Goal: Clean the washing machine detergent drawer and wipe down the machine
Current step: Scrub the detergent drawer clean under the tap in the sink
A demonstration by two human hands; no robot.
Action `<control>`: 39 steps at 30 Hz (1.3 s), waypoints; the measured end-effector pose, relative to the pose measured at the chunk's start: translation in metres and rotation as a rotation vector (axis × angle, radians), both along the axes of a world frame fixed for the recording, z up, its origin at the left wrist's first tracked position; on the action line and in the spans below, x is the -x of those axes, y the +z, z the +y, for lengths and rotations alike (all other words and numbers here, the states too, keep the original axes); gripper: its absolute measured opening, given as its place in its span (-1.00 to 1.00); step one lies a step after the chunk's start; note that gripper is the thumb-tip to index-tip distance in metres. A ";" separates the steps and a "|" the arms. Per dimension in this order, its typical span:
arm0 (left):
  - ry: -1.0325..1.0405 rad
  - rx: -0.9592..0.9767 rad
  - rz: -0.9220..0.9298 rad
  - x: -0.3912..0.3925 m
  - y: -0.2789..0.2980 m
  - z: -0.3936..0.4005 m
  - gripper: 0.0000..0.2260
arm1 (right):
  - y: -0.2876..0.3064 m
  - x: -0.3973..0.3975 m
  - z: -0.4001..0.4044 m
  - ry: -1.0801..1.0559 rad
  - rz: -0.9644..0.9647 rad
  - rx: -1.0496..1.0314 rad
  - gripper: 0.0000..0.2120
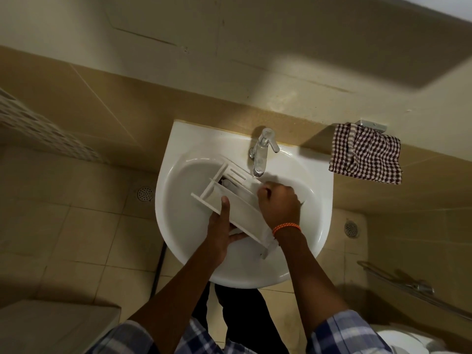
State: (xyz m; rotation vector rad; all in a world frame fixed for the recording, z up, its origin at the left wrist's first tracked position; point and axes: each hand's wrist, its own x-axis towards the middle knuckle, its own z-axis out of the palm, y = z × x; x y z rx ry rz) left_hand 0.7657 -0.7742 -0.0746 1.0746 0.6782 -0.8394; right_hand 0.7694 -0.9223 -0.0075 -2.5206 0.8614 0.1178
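Gripping the white detergent drawer [237,208] over the sink [178,246], my left hand [219,231] curls its thumb over the near wall. My right hand [279,203] bunches inside, fingers hidden; under the faucet [260,154] I cannot tell what it holds.

Pretty cramped in that sink [178,226]: the detergent drawer [229,198] lay diagonally across most of the basin, and the faucet [261,154] hung right over its far end. Open basin remained at the left, plus some near the front rim.
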 end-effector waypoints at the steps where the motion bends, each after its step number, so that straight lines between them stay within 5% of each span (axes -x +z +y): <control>1: -0.007 -0.017 0.012 0.000 0.002 0.000 -0.17 | 0.001 -0.001 -0.002 -0.040 0.002 0.004 -0.73; 10: -0.020 -0.088 0.009 -0.002 0.013 0.002 -0.16 | -0.001 -0.001 -0.006 -0.007 -0.087 0.051 -0.78; 18: 0.055 0.056 -0.019 0.014 0.013 -0.009 -0.21 | -0.008 -0.017 -0.018 0.256 0.151 -0.058 -0.65; 24: 0.030 0.078 -0.014 0.012 0.013 -0.007 -0.27 | 0.003 -0.027 -0.035 0.199 0.211 -0.191 -0.67; 31: -0.033 0.285 0.144 0.022 0.025 -0.009 -0.48 | 0.024 -0.038 -0.045 0.258 0.418 -0.064 -0.72; 39: -0.008 0.279 0.203 0.031 0.031 -0.021 -0.29 | 0.040 -0.046 -0.045 0.398 0.584 0.115 -0.65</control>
